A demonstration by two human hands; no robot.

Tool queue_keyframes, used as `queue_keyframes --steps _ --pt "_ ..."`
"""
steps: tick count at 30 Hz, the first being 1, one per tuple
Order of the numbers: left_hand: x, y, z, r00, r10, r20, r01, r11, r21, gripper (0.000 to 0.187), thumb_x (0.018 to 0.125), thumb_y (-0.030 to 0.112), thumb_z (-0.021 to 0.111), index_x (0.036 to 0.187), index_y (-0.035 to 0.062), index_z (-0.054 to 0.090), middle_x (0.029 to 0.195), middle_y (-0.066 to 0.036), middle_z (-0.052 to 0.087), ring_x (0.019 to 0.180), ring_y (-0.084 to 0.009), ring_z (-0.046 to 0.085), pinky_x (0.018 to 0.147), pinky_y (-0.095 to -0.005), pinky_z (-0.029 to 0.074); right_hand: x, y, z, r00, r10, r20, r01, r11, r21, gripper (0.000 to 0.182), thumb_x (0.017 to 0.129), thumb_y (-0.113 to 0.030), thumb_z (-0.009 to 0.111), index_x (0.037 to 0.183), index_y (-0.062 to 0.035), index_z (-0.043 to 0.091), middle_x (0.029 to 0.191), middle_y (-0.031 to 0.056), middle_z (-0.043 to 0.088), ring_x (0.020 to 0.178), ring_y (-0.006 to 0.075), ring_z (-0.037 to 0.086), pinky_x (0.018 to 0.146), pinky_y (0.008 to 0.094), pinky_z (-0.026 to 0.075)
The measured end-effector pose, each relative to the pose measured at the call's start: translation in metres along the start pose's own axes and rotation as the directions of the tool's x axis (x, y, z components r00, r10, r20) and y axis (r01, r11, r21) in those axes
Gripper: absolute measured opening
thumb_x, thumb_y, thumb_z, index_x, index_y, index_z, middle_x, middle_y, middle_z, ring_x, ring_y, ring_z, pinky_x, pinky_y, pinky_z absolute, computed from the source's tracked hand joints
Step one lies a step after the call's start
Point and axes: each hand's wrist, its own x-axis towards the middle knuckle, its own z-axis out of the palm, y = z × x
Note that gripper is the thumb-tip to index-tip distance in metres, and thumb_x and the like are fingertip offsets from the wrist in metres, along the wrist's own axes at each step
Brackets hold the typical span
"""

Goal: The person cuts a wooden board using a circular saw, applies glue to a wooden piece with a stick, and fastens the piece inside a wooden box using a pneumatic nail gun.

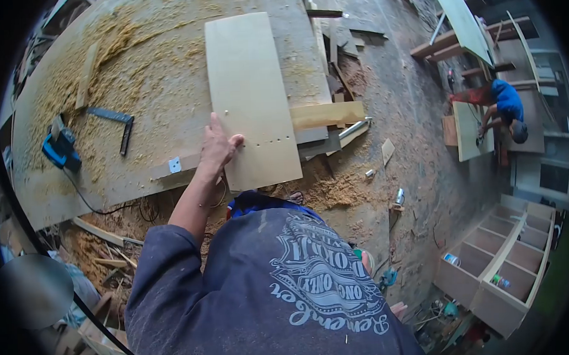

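A pale wooden board (248, 71) lies lengthwise on the work table, its near end reaching past the table edge toward my body. A row of small holes crosses it, and one more hole sits near its left edge. My left hand (218, 145) holds the board's left edge, with the thumb on the top face and a finger stretched along the side. Skin-coloured tips (399, 309) show beside my shirt at lower right. They may belong to my right hand, but what its fingers do is hidden.
Sawdust covers the table (167, 97). A blue power tool (61, 146) with a cord and a carpenter's square (114, 121) lie left. Wood strips (326, 115) stick out beneath the board. At right, another person (507, 104) bends over a panel; a compartmented wooden cabinet (485, 276) lies nearer.
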Motion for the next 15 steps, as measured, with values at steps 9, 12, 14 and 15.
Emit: queue_keyframes --steps 9,12,14,15 --pt "0.004 0.031 -0.01 0.986 -0.043 0.161 0.024 0.993 0.119 0.089 0.086 0.026 0.071 0.155 0.0177 0.016 0.122 -0.033 0.043 0.101 -0.0462 0.058 0.093 -0.0467 0.049 -0.042 -0.032 0.01 0.946 -0.325 0.006 0.321 0.93 -0.177 0.059 0.088 -0.062 0.052 0.085 -0.0033 0.061 0.061 0.0074 0.055 0.048 0.0199 0.054 0.046 0.0325 0.046" --pt "0.004 0.048 0.007 0.987 -0.029 0.16 0.012 0.995 0.104 0.086 0.087 0.026 0.07 0.155 0.0187 0.018 0.125 -0.033 0.041 0.103 -0.046 0.058 0.095 -0.0463 0.048 -0.027 -0.034 0.009 0.998 -0.057 -0.023 0.055 0.996 -0.076 0.06 0.088 -0.061 0.053 0.086 -0.0024 0.061 0.061 0.0085 0.056 0.049 0.0203 0.055 0.046 0.0334 0.046" --pt "0.005 0.075 0.021 0.987 -0.005 0.162 -0.01 0.996 0.09 0.085 0.087 0.026 0.069 0.155 0.0185 0.018 0.126 -0.033 0.041 0.105 -0.0461 0.057 0.096 -0.0463 0.048 -0.025 -0.04 0.008 0.999 0.029 -0.032 -0.031 0.998 -0.062 0.059 0.088 -0.06 0.053 0.086 -0.0021 0.061 0.061 0.0092 0.057 0.048 0.0207 0.056 0.046 0.0337 0.047" --pt "0.006 0.088 0.029 0.985 -0.023 0.17 0.004 0.994 0.113 0.086 0.087 0.026 0.07 0.155 0.0183 0.017 0.126 -0.033 0.041 0.106 -0.0462 0.057 0.097 -0.0465 0.047 -0.024 -0.041 0.006 0.998 0.061 -0.033 -0.063 0.996 -0.065 0.058 0.088 -0.06 0.054 0.086 -0.002 0.061 0.061 0.0095 0.058 0.048 0.021 0.057 0.046 0.0337 0.047"
